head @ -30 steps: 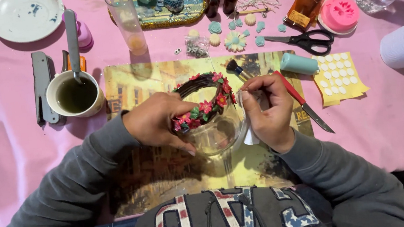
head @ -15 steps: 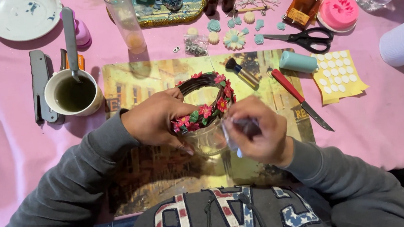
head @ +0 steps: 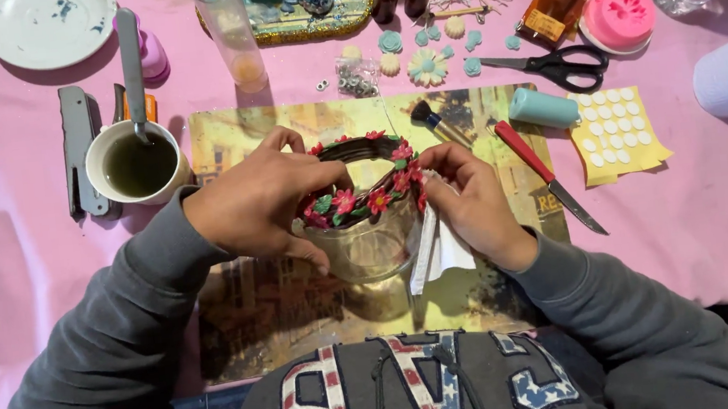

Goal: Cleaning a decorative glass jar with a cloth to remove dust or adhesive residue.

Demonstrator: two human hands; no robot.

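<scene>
- The left hand (head: 260,197) wraps the clear glass jar (head: 368,245), standing on the yellowish picture-printed mat (head: 320,299) at the table's middle.
- The jar's rim carries a dark ring of red clay flowers and green leaves (head: 372,190).
- The right hand (head: 472,202) presses a folded white tissue (head: 440,246) to the jar's side, apparently pinched.
- A small amber packet with a yellow label (head: 553,9) lies by the pink round silicone mould (head: 621,17).

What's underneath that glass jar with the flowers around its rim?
The glass jar stands on a yellowish picture mat. The left hand and right hand cover its sides; the jar's base hides the mat beneath it.
</scene>
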